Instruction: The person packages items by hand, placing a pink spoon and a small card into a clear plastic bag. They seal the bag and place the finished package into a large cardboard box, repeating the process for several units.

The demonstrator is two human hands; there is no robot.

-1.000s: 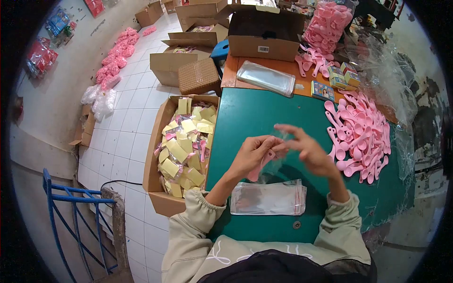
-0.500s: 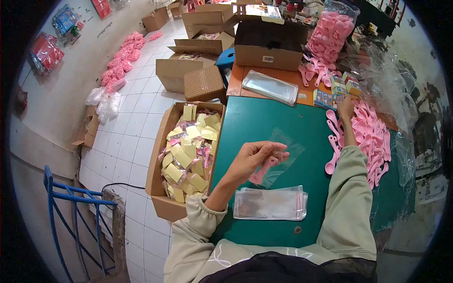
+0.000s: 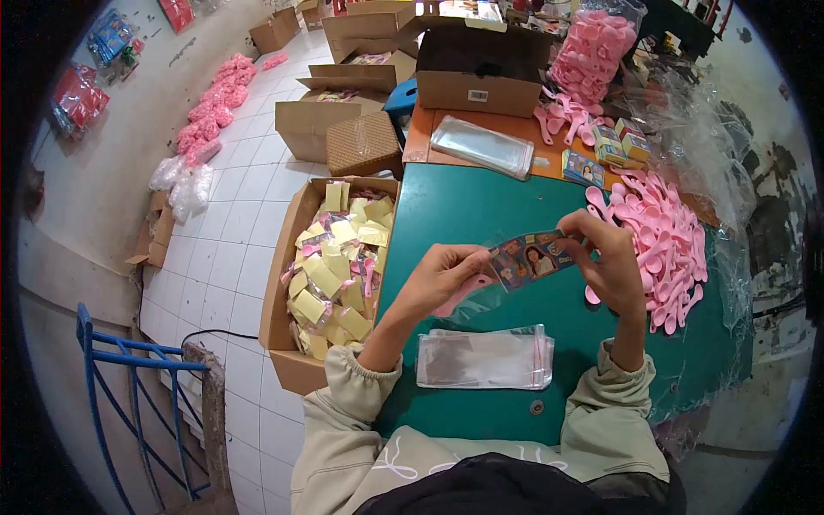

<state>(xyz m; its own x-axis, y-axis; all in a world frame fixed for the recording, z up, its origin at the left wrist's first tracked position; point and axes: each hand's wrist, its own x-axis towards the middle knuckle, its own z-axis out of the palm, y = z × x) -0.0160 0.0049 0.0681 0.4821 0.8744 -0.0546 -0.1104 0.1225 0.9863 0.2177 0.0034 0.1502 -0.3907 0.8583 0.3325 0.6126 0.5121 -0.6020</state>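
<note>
My left hand (image 3: 442,275) pinches a pink plastic spoon (image 3: 462,294) inside a clear plastic bag (image 3: 481,302) above the green table (image 3: 463,206). My right hand (image 3: 611,262) holds a printed card (image 3: 530,258) with pictures on it, and the card's left end touches my left hand's fingers. A flat stack of clear bags (image 3: 485,360) lies on the table just below both hands. A heap of pink spoons (image 3: 665,236) spreads to the right of my right hand.
An open cardboard box (image 3: 296,287) of packed spoons with yellow cards stands on the floor left of the table. Behind are more clear bags (image 3: 482,146), printed cards (image 3: 586,167), a brown box (image 3: 481,69), a bag of pink spoons (image 3: 596,47) and further cartons.
My right hand went out to the cards at the far right, then came back holding a printed card and brought it to my left hand. The left hand kept the spoon and bag.
</note>
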